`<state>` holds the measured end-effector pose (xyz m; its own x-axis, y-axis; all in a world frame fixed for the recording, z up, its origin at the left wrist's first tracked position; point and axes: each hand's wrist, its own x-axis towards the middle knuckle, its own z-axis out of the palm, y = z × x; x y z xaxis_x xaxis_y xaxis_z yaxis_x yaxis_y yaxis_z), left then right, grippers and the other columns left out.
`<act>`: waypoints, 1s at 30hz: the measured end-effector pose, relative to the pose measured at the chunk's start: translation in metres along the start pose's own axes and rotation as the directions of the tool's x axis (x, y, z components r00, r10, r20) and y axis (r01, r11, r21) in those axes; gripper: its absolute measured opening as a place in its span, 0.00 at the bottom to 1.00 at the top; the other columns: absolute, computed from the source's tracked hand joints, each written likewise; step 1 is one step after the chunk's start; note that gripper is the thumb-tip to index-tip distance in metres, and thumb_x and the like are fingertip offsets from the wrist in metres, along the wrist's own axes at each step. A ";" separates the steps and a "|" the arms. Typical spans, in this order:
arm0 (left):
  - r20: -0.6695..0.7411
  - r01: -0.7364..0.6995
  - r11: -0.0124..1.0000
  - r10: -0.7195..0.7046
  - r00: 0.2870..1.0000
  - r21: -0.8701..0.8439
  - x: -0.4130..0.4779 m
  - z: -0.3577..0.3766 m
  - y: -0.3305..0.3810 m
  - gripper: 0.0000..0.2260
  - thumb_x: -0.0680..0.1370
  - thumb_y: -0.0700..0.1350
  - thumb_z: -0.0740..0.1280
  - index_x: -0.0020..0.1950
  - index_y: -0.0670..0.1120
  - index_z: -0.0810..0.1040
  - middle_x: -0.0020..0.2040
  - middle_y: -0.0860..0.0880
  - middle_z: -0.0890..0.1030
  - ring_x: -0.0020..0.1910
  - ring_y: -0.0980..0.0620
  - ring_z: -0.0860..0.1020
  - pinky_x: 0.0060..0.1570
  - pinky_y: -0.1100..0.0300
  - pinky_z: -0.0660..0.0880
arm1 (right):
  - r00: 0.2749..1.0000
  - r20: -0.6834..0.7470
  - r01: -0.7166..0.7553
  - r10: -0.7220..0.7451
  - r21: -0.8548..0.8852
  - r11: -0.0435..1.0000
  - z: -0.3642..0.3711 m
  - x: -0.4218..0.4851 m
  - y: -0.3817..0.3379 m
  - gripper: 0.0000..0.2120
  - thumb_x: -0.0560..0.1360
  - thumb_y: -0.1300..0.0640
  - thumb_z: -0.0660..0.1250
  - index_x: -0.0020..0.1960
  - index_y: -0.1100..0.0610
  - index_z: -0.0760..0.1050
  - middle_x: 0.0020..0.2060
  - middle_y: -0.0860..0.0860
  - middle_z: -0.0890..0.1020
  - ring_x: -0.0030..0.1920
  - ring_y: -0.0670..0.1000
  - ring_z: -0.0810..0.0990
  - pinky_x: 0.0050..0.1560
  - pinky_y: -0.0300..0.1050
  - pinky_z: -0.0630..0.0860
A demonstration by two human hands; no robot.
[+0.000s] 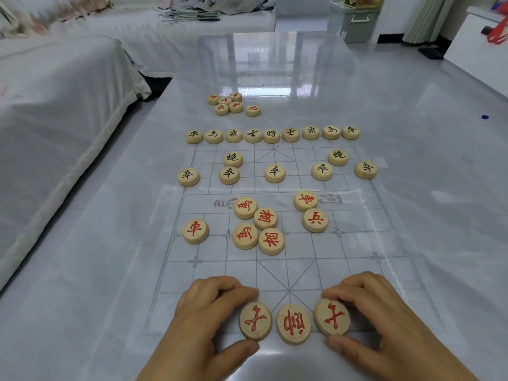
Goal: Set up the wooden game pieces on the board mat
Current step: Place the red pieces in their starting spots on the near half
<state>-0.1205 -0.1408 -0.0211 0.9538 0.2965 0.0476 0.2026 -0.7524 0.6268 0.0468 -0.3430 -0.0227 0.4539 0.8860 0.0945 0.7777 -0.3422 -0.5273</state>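
Observation:
A thin translucent board mat (357, 270) with a printed grid lies on the glossy table. Black-lettered wooden discs stand in a row (271, 135) along its far edge, with more (275, 173) in two lines below. Several red-lettered discs (258, 228) lie loose around mid-board. At the near edge, my left hand (209, 312) pinches a red-lettered disc (255, 321) between thumb and fingers. My right hand (376, 312) pinches a matching disc (332, 317). Between them a third red disc (293, 324) sits untouched.
A small cluster of red-lettered discs (235, 103) lies beyond the mat's far edge. A white-covered sofa (55, 119) runs along the left. A green storage bin (353, 22) and a white cabinet (478, 42) stand at the back right.

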 end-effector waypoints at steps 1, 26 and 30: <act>0.036 0.030 1.000 -0.029 0.999 -0.004 0.000 -0.001 0.001 0.28 0.58 0.71 0.61 0.54 0.83 0.52 0.59 0.73 0.57 0.63 0.69 0.58 0.58 0.70 0.62 | 1.000 -0.003 -0.002 0.002 0.017 1.000 -0.001 0.001 -0.001 0.24 0.63 0.30 0.61 0.57 0.36 0.66 0.49 0.31 0.67 0.55 0.34 0.68 0.57 0.25 0.63; -0.202 0.312 0.861 -0.416 0.887 -0.401 0.088 -0.083 -0.050 0.07 0.74 0.40 0.68 0.45 0.53 0.78 0.45 0.48 0.79 0.44 0.51 0.76 0.41 0.63 0.70 | 0.999 0.042 0.003 0.007 -0.246 0.969 -0.014 0.109 -0.037 0.17 0.72 0.38 0.60 0.53 0.48 0.69 0.46 0.44 0.69 0.47 0.46 0.67 0.43 0.40 0.62; -0.205 0.333 0.808 -0.476 0.855 -0.486 0.082 -0.091 -0.060 0.06 0.75 0.39 0.66 0.45 0.50 0.79 0.40 0.46 0.78 0.37 0.51 0.74 0.37 0.61 0.70 | 0.994 0.094 0.069 -0.048 -0.240 0.968 -0.029 0.088 -0.018 0.15 0.73 0.37 0.57 0.55 0.44 0.69 0.43 0.39 0.67 0.47 0.43 0.67 0.43 0.35 0.64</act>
<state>-0.0741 -0.0181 0.0163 0.6740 0.7322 -0.0978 0.3736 -0.2237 0.9002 0.0852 -0.2680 0.0195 0.3736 0.9267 0.0398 0.8888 -0.3454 -0.3011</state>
